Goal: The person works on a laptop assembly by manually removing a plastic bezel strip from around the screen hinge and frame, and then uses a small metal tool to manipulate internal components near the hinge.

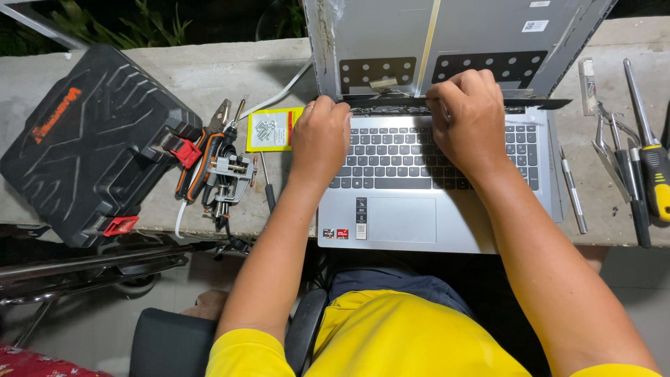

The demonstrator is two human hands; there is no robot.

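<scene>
Both hands [394, 129] rest on laptop [433, 202] hinge edge.

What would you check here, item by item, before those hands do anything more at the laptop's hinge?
1. Laptop rests flat on the concrete ledge: ok.
2. Left hand at the hinge strip: ok.
3. Right hand at the strip too: ok.
4. Screen panel is out, bare lid back showing: ok.
5. Yellow bag of screws lies beside the left hand: ok.
6. Screwdrivers lie right of the laptop, none in hand: ok.
7. Hinge screws are loose: cannot tell, the hands hide them.
</scene>
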